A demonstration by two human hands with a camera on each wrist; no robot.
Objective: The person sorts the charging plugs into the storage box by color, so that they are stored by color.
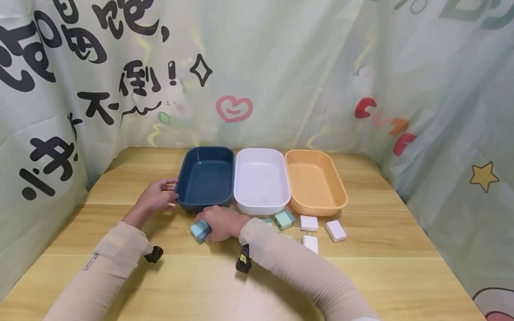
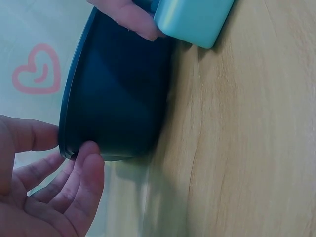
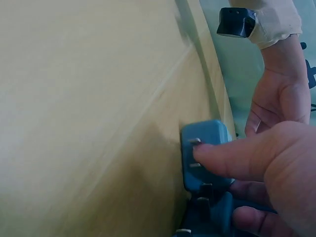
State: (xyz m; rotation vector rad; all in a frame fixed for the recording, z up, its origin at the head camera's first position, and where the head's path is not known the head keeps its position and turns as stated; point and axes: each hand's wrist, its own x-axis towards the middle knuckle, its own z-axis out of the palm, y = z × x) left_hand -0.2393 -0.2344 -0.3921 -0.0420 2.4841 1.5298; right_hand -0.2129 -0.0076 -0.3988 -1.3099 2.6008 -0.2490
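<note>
Blue plug (image 3: pixel 212 132) pinched in right fingers (image 3: pixel 251 221); curtain (image 1: pixel 289 80) reads "不倒!"

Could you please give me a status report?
Left hand touching navy tray. Right hand holding blue plug, just in front of navy tray. No obstruction seen.

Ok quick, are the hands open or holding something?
Left hand: open, touching the dark blue tray.
Right hand: closed, holding a blue plug.
</note>
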